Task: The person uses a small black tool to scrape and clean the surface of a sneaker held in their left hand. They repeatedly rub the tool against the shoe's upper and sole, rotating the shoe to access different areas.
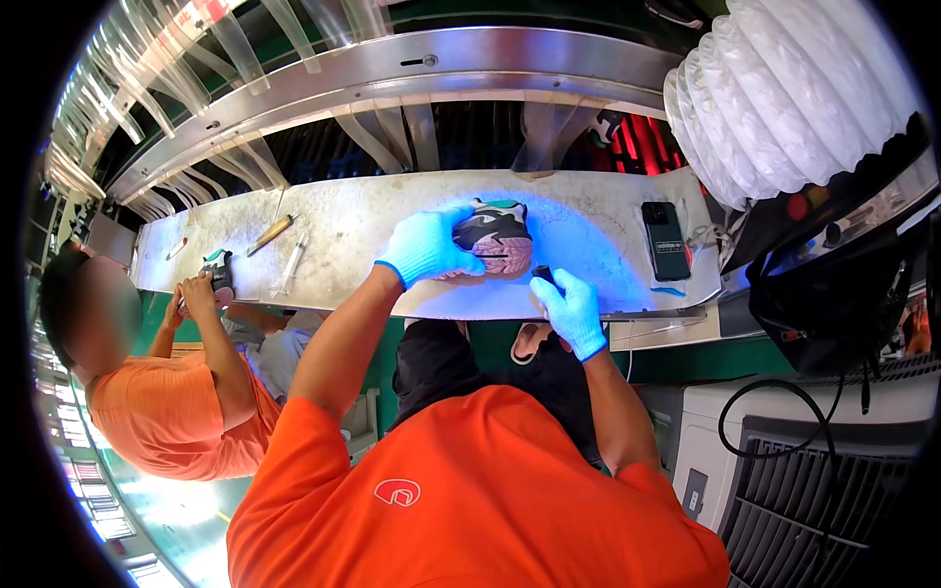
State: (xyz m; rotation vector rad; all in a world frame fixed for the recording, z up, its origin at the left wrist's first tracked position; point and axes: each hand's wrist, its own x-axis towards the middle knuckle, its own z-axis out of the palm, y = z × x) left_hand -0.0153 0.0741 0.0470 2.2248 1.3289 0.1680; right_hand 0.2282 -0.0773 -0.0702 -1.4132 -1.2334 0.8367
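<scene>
Worktop [333,220] bears shoe [495,238] clasped in left grip [428,245]; right grip [571,312] grasps pen [542,275].

Left of the shoe [495,238] the bench [363,220] lies bare; right of it, a phone [667,240] blocks the way.

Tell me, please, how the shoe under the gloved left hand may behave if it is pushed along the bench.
The shoe lies sole-up on its rounded upper, so it would probably rock or tip. The left hand presses on it, which suggests it needs steadying. The sole's tread looks rubbery, probably not slippery to grip.
</scene>
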